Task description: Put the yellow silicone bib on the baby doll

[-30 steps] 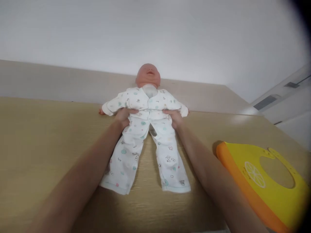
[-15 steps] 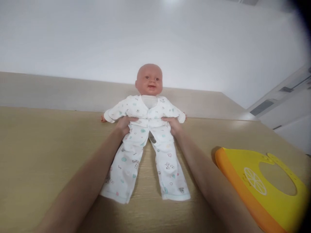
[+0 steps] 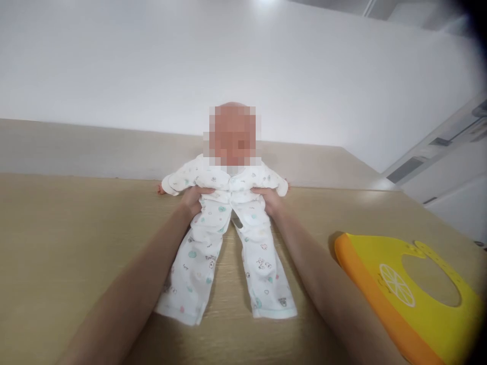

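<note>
Head view: a white-clad doll [image 3: 218,210] is clasped at the waist between the left hand [image 3: 195,200] and the right hand [image 3: 271,202], though the grip behind cannot be made out. It is placed on the table [image 3: 95,223], left of a yellow bib [image 3: 418,314].

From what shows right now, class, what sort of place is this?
Probably an indoor room, perhaps one for childcare training: a clothed baby doll and a yellow-and-orange bib are on a wood-grain table before a white wall.
</note>
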Tool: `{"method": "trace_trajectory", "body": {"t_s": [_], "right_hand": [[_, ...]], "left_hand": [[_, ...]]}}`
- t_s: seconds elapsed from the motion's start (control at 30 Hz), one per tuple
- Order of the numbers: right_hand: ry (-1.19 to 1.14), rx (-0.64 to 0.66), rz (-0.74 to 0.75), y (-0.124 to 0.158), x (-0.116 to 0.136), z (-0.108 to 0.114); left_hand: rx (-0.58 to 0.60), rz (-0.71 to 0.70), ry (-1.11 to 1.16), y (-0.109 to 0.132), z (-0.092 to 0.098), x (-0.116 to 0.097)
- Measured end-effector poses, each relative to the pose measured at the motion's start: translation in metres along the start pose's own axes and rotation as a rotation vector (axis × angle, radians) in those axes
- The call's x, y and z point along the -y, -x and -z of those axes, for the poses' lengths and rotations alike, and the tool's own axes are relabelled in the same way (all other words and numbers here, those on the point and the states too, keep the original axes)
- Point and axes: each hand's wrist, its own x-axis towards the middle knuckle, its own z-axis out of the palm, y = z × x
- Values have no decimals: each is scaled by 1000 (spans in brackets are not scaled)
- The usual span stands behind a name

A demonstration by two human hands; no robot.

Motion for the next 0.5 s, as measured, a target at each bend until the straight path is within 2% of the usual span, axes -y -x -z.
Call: {"method": "trace_trajectory", "body": {"t_s": [0.17, 0.37, 0.5], "right_hand": [[-48, 19, -28, -1, 0, 0], [-34, -10, 5, 1, 0, 0], [-62, 47, -35, 1, 0, 2]], "left_hand": [[46, -2, 8, -2, 2, 1], [44, 2, -17, -1, 5, 1], [1, 17, -18, 4, 3, -2]]}}
